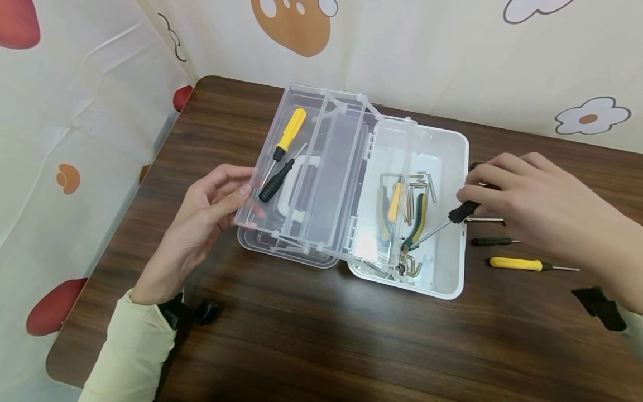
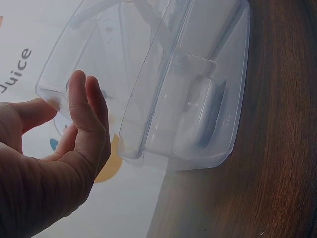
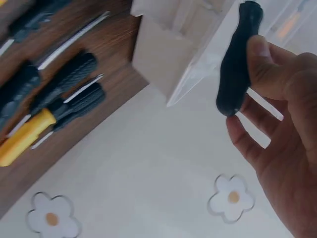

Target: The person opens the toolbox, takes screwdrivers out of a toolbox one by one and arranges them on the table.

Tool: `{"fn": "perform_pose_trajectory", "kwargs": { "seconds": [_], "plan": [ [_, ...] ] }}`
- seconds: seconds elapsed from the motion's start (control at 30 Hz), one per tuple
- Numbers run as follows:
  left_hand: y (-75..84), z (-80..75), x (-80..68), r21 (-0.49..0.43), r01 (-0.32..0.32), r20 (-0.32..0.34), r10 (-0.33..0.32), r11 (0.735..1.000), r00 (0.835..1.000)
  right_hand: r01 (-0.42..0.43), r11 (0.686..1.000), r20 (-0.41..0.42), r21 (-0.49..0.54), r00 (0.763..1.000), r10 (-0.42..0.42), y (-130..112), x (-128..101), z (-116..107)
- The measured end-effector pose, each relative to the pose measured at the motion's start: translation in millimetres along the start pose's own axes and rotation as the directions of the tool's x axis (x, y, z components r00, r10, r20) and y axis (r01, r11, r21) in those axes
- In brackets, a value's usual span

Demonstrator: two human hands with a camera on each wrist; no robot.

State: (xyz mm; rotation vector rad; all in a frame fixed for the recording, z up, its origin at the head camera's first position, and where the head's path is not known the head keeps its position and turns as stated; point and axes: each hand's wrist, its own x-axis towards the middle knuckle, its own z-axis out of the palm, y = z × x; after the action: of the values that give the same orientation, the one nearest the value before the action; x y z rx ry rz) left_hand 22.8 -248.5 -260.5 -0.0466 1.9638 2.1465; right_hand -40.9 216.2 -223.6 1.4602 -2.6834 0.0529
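My left hand (image 1: 201, 215) grips the outer edge of a clear plastic tray (image 1: 329, 190), thumb above and fingers underneath. In that tray lie a yellow screwdriver (image 1: 291, 129) and a small black screwdriver (image 1: 276, 181). The tray is hinged out from a white toolbox (image 1: 466, 167), whose inside holds green-and-yellow pliers (image 1: 420, 215) and several hex keys (image 1: 430, 184). My right hand (image 1: 522, 195) pinches another screwdriver by its black handle (image 3: 235, 69) over the box's right side. Its metal shaft (image 1: 434, 234) points down and left into the box.
On the dark wooden table (image 1: 301, 324), right of the box, lie several more screwdrivers, among them a yellow one (image 1: 517, 263) and a small black one (image 1: 489, 241). The toolbox's clear lid (image 1: 256, 241) lies folded open under the tray. A patterned curtain (image 1: 427, 61) hangs along the back.
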Motion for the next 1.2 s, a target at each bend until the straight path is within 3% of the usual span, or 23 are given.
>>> {"fn": "perform_pose_trajectory", "kwargs": {
  "seconds": [0.3,0.53,0.63,0.8,0.93,1.2],
  "plan": [
    [0.2,0.0,0.3,0.0,0.002,-0.003,-0.002,1.0,1.0,-0.072,0.997,-0.105,0.026,0.992,0.075,10,-34,6],
    [0.0,0.2,0.4,0.0,0.002,-0.002,-0.002,1.0,1.0,-0.158,0.986,-0.182,0.044,0.97,0.163,10,-60,16],
    [0.4,0.2,0.3,0.001,0.003,-0.003,-0.003,1.0,1.0,-0.175,0.984,-0.238,0.033,0.955,0.177,13,-69,25],
    [0.6,0.4,0.3,0.0,0.002,-0.001,-0.002,1.0,1.0,-0.225,0.972,-0.356,0.067,0.905,0.234,17,-82,44],
    [0.2,0.4,0.4,-0.007,0.001,0.001,-0.001,1.0,1.0,-0.299,0.952,-0.351,0.069,0.886,0.304,17,-97,54],
    [0.2,0.4,0.2,-0.004,0.003,-0.002,-0.003,1.0,1.0,-0.316,0.947,-0.324,0.06,0.891,0.318,23,-118,69]
  ]
}}
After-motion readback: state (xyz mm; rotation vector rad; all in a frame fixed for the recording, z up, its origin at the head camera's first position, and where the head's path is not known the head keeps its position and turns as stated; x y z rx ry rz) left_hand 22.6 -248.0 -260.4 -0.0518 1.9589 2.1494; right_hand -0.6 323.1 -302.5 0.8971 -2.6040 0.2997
